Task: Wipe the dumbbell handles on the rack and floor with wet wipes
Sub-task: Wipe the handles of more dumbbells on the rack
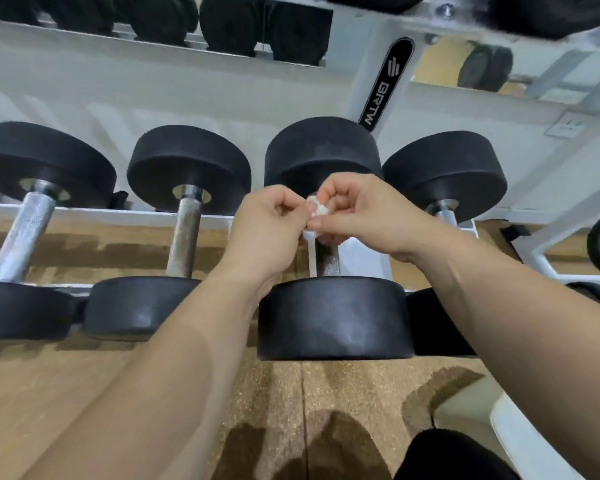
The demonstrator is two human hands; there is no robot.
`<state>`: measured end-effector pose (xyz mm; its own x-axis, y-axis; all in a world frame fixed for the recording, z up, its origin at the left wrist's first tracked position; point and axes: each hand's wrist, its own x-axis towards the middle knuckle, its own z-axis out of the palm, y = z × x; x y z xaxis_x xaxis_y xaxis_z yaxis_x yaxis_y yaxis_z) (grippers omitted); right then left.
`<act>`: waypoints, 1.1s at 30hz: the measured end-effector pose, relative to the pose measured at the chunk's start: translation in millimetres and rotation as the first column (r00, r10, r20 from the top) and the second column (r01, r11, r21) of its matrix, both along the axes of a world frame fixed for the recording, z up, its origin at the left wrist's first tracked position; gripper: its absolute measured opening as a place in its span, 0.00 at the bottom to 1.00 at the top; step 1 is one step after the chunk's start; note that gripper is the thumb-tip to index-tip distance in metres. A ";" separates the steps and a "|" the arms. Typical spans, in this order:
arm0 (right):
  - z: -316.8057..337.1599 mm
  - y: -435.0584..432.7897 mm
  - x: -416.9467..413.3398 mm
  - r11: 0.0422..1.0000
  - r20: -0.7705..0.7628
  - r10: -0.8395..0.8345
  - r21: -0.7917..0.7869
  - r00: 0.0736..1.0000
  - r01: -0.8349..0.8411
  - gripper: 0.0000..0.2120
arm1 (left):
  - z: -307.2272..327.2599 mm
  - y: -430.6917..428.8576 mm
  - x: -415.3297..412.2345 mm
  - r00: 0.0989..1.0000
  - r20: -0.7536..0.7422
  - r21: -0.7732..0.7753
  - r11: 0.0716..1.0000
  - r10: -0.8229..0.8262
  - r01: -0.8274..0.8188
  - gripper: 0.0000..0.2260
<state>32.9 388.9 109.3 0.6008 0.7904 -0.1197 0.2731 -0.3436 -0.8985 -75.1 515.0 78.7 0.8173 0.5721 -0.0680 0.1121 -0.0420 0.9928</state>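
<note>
Between your fingertips, just over the handle: the wipe is pinched but seemingly not yet on the steel.
Both grips are narrow: your left hand and right hand together pinch the small crumpled white wet wipe. Directly beneath, the knurled steel dumbbell handle runs straight away from you, from the near black rubber head to the far one, on the white metal rack. Both hands are equally near.

A crumpled white wet wipe hovers over the steel handle of a racked dumbbell.
</note>
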 end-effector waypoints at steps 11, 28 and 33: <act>-20.9 -14.5 28.8 0.999 0.023 -0.044 -0.021 0.999 0.044 0.11 | -23.2 -1.9 5.4 0.998 -0.051 0.017 0.999 -0.039 0.040 0.09; -3.0 -9.7 37.4 0.987 -0.270 -0.158 -0.051 0.950 0.150 0.05 | 2.0 18.1 12.0 0.999 -0.002 -0.122 0.992 0.036 -0.035 0.11; -7.2 0.5 46.4 0.993 0.000 -0.023 -0.119 1.000 0.023 0.06 | -6.4 19.9 18.1 1.000 -0.029 0.170 0.985 -0.011 0.016 0.16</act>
<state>79.3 389.5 102.1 0.6187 0.7562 -0.2128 0.2627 -0.4544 -0.8512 -57.0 534.9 72.3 0.8243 0.5661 0.0067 0.1378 -0.2121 0.9675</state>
